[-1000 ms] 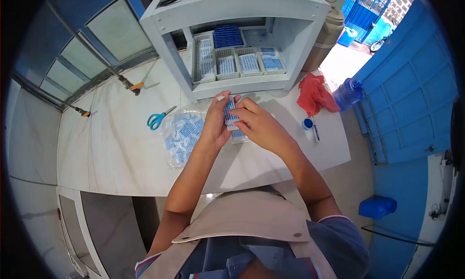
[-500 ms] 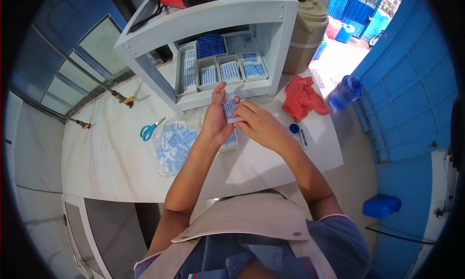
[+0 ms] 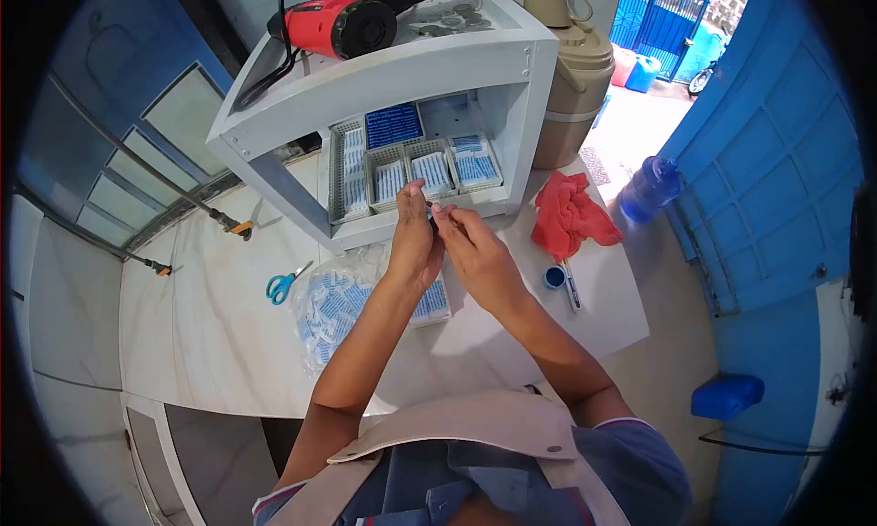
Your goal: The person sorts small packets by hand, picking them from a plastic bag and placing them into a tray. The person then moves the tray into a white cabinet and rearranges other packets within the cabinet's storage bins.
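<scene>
My left hand (image 3: pixel 416 243) is raised over the counter before the white shelf, its fingers around small white-and-blue printed packets. My right hand (image 3: pixel 475 257) presses against it from the right, fingertips bent onto the same packets. Only a dark sliver of them shows between the hands, so their number is hidden. Under my left forearm lies a clear plastic bag (image 3: pixel 327 311) full of similar packets. Beside it, partly covered by my wrists, is a box-like stack of packets (image 3: pixel 431 305).
On the white shelf (image 3: pixel 384 65) sit baskets (image 3: pixel 388 174) of packets below and a red heat gun (image 3: pixel 333 26) on top. Teal scissors (image 3: pixel 280 289) lie left. A red cloth (image 3: pixel 571 215), small blue-filled pot (image 3: pixel 554 276) and marker (image 3: pixel 571 287) lie right, near a beige jug (image 3: pixel 575 88).
The view has tilted up, showing more of the heat gun. My hands have come closer together, and the packets, face-up in my left palm before, are now nearly hidden between them.
</scene>
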`<state>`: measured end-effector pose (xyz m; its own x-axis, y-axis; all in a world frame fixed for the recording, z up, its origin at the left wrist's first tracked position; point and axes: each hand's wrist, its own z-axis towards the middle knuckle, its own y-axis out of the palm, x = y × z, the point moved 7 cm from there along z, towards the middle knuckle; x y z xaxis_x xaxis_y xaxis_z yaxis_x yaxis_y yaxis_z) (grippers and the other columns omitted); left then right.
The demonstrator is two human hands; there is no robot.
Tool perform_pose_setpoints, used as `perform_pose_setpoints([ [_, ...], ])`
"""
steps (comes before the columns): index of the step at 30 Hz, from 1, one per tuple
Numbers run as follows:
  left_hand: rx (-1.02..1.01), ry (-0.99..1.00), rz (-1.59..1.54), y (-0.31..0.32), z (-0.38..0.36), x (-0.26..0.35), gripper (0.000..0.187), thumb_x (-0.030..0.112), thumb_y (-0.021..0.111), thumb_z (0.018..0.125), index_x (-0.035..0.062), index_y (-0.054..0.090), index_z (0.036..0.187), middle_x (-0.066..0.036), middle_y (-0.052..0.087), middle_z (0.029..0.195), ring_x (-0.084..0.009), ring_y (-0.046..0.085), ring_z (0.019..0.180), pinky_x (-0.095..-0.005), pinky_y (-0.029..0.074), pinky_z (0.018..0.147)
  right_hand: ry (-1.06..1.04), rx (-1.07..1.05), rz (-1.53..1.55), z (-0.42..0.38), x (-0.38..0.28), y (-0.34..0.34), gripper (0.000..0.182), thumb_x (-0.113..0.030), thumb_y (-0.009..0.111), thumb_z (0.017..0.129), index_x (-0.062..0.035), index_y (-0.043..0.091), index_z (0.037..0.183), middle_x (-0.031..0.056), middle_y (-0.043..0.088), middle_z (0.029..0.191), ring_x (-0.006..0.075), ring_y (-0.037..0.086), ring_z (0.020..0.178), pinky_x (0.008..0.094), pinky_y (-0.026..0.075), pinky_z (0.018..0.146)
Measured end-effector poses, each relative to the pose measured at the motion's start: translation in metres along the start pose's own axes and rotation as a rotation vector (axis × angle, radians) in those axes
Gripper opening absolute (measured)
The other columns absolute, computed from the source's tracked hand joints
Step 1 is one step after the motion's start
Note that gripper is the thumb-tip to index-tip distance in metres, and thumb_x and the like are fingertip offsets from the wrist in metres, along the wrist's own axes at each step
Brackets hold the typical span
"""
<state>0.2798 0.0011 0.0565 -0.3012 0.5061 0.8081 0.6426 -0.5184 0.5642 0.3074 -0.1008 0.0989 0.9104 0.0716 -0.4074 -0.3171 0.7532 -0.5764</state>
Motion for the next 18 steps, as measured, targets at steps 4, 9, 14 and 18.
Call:
perform_pose_setpoints([
  [4,0.053,-0.013,-0.160,-0.001,0.019,-0.001,0.044,0.041,0.037,0.099,0.0009,0.036,0.117,-0.011,0.046,0.099,-0.0211,0.055,0.084,-0.0360,0.053,0.075,0.003,0.064,-0.023,0.011,0.009,0.008,0.046,0.002,0.058,0.078,-0.0025,0.053,0.124,0.0150,0.055,0.107,0.0290,0.060,0.097,0.0331,0.051,0.081],
  [9,0.010,0.039,-0.191,0.007,0.040,-0.005,0.037,0.043,0.037,0.099,0.0069,0.043,0.093,-0.007,0.047,0.085,-0.0174,0.053,0.083,-0.0331,0.049,0.078,0.142,0.046,0.014,0.029,0.033,0.014,0.034,0.002,0.057,0.079,-0.0014,0.059,0.113,0.0158,0.058,0.100,0.0319,0.060,0.091,0.0360,0.051,0.077],
  [14,-0.092,0.419,0.544,-0.009,0.064,0.038,0.030,0.029,0.047,0.097,0.0052,0.051,0.113,-0.009,0.057,0.102,-0.0230,0.053,0.091,-0.0355,0.042,0.087,0.396,0.053,0.241,0.041,0.083,0.005,0.015,-0.001,0.054,0.085,0.0029,0.062,0.097,0.0195,0.063,0.087,0.0361,0.061,0.081,0.0375,0.049,0.071],
  [18,-0.549,0.832,1.544,0.032,0.042,0.057,0.037,-0.004,0.052,0.075,0.0011,0.058,0.111,-0.017,0.062,0.098,-0.0309,0.054,0.100,-0.0388,0.042,0.088,0.418,0.000,0.274,0.054,0.097,0.012,0.014,-0.002,0.054,0.086,0.0032,0.062,0.095,0.0198,0.064,0.091,0.0370,0.061,0.083,0.0378,0.048,0.072],
])
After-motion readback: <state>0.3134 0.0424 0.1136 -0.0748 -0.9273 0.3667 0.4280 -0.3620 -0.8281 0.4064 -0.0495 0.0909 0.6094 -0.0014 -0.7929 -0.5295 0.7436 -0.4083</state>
